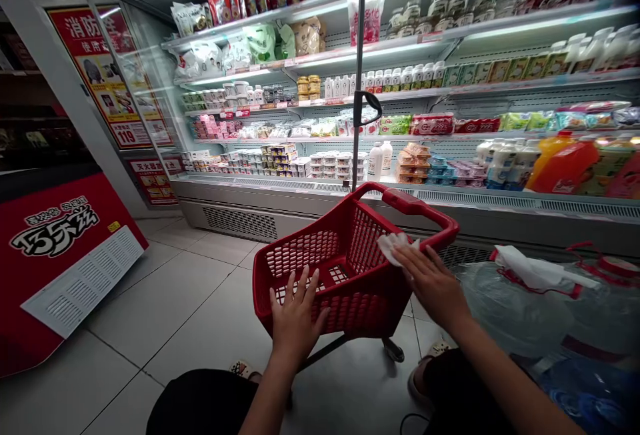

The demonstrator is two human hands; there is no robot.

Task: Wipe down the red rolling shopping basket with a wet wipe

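A red plastic shopping cart (385,305) stands on the tiled floor right in front of my knees, its handle (413,203) toward the back right. My left hand (296,311) is open, fingers spread, at the near left side of the basket; whether the palm touches the rim I cannot tell. With my right hand (431,278) I press a crumpled white tissue (397,247) against the basket's upper rim near the handle's base. Part of the tissue sticks out past my fingertips.
Behind the cart runs a refrigerated display case (240,215) with stocked shelves and a door handle (367,108). Large clear water bottles (520,308) stand close on my right, a white tissue (543,268) lying on top. A red freezer (65,261) is at the left.
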